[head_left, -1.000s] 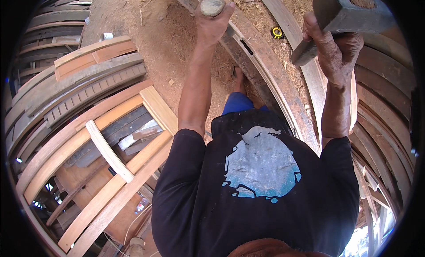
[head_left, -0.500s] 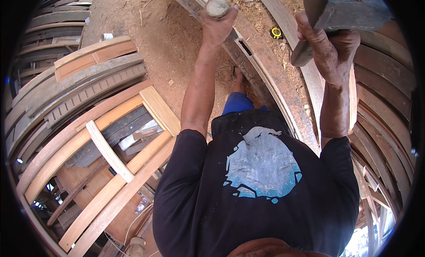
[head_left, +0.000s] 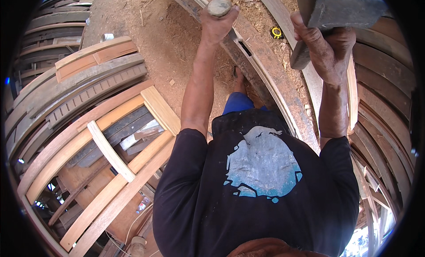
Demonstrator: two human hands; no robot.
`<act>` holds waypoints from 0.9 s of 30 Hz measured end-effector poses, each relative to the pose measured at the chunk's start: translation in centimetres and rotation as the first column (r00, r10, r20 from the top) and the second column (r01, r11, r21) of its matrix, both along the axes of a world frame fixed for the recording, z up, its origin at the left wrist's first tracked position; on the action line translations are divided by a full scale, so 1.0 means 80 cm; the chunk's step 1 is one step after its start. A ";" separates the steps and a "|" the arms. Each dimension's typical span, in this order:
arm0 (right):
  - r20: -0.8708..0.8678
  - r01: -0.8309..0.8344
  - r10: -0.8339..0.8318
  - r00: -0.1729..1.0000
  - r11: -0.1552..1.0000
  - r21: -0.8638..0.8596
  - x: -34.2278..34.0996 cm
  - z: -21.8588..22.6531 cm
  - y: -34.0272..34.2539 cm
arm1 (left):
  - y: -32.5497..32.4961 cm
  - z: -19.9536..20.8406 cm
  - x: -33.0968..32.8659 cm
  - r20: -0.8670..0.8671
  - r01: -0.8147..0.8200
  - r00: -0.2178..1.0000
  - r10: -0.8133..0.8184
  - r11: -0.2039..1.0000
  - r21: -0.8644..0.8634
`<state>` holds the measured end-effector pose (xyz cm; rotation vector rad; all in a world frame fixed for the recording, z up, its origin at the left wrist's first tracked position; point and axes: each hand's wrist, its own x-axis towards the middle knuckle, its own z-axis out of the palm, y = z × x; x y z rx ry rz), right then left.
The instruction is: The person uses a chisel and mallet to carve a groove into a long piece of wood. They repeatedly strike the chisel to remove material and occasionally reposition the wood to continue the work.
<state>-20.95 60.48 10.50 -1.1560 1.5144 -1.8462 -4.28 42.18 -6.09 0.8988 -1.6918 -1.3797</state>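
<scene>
My left hand (head_left: 215, 28) is wrapped round the upright wooden handle of a chisel (head_left: 219, 8), whose round, worn butt faces up. Its blade is hidden below my fist, over a long wooden beam (head_left: 261, 73). A dark rectangular slot (head_left: 244, 48) is cut into that beam, just nearer to me than the fist. On the right, my right hand (head_left: 328, 51) grips a mallet (head_left: 347, 11) with a big grey block head, raised at the top edge. The mallet's head stands apart from the chisel.
A yellow and black tape measure (head_left: 276, 33) lies among wood shavings between my hands. To the left rests a light wooden frame (head_left: 99, 212) with a short loose strip (head_left: 110, 151) across it. Stacked boards (head_left: 383, 84) line the right side; more planks (head_left: 88, 91) lie at left.
The mallet and my right hand have shifted slightly to the left. My left hand and the chisel stay nearly in place.
</scene>
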 end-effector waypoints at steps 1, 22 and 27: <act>0.014 -0.001 0.001 1.000 1.000 -0.004 0.002 0.002 -0.001 | -0.001 -0.003 -0.002 -0.006 -0.024 1.000 0.024 0.999 -0.034; -0.293 -0.152 0.092 0.952 0.970 -0.188 0.017 -0.001 -0.069 | -0.007 -0.026 -0.015 -0.040 -0.114 0.993 0.109 0.984 -0.138; -0.574 0.110 0.601 0.556 0.632 0.767 0.007 0.010 -0.110 | 0.011 0.004 -0.022 -0.165 -0.192 0.970 0.176 0.978 -0.082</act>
